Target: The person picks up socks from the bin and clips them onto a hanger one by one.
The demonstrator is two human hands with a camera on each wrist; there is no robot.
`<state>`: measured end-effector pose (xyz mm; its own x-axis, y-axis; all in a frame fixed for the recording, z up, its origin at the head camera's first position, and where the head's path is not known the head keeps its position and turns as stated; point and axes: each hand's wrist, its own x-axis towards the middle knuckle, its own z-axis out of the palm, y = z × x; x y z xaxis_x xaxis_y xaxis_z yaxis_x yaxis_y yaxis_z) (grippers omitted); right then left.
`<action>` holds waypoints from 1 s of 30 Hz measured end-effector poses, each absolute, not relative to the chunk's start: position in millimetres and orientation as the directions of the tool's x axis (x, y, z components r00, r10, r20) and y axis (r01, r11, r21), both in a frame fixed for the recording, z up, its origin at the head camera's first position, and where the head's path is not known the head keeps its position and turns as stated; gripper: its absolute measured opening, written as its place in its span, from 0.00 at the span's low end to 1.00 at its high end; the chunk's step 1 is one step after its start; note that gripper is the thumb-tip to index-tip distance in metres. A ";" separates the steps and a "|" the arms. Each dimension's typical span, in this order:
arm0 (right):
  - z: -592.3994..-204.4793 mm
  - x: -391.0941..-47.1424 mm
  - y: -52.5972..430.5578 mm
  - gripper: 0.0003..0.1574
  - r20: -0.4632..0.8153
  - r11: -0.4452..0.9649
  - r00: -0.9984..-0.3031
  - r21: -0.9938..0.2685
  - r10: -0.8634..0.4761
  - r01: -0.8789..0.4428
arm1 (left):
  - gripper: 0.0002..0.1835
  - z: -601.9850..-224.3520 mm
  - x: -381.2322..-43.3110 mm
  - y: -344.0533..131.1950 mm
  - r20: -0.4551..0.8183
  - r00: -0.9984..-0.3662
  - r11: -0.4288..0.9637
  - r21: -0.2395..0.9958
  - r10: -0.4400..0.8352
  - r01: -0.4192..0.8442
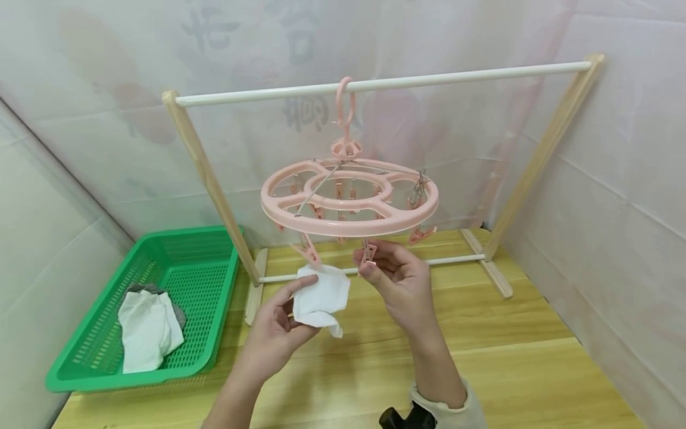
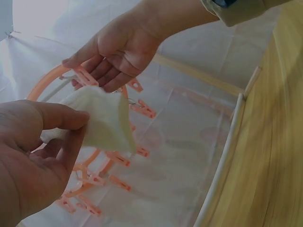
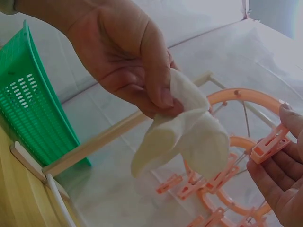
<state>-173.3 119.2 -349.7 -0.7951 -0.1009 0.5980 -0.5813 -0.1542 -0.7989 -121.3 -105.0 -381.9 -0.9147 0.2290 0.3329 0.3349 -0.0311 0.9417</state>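
Note:
My left hand (image 1: 276,328) pinches a small, limp white cloth (image 1: 321,295) between thumb and fingers, just below the near rim of a round pink clip hanger (image 1: 348,226). Its folded flaps hang down in the right wrist view, where the left hand (image 3: 128,61) holds it from above. To the right, my right hand (image 1: 402,286) has thumb and fingers around a pink clothespin (image 1: 368,253) that hangs from the rim. This clothespin (image 3: 270,144) lies against the fingers in the right wrist view. Another clothespin (image 1: 306,249) dangles right above the cloth.
The hanger hooks over the white bar (image 1: 455,77) of a wooden-legged stand (image 1: 206,185). A green basket (image 1: 214,333) on the left holds white cloth (image 1: 147,330) and a grey piece (image 1: 145,288). More clothespins (image 1: 420,234) hang around the ring. Fabric walls surround the wooden table (image 1: 509,369).

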 end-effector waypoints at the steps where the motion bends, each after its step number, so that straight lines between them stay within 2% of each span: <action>1: -349.7 -173.3 119.3 0.19 0.599 -0.153 -0.794 -0.798 -0.102 -0.582 | 0.29 -382.1 -121.7 -103.4 0.351 -0.915 0.002 0.934 0.200 0.359; 6: -348.8 -172.6 119.8 0.18 0.596 -0.150 -0.797 -0.801 -0.101 -0.580 | 0.11 -384.3 -123.8 -95.8 0.484 -0.864 0.142 0.854 0.138 0.501; 13: -347.8 -172.0 120.6 0.19 0.590 -0.152 -0.802 -0.805 -0.096 -0.574 | 0.10 -384.7 -127.2 -88.7 0.621 -0.773 0.379 0.689 0.132 0.618; 17: -347.7 -172.2 120.5 0.19 0.596 -0.158 -0.797 -0.800 -0.098 -0.579 | 0.08 -383.8 -132.0 -86.1 0.670 -0.724 0.436 0.609 0.164 0.663; 23: -347.6 -172.1 120.4 0.19 0.608 -0.158 -0.788 -0.791 -0.097 -0.591 | 0.09 -384.2 -140.3 -80.8 0.720 -0.661 0.402 0.552 0.212 0.730; 30: -347.2 -170.9 121.4 0.20 0.601 -0.158 -0.794 -0.796 -0.092 -0.584 | 0.07 -381.9 -148.5 -76.7 0.764 -0.629 0.349 0.556 0.145 0.754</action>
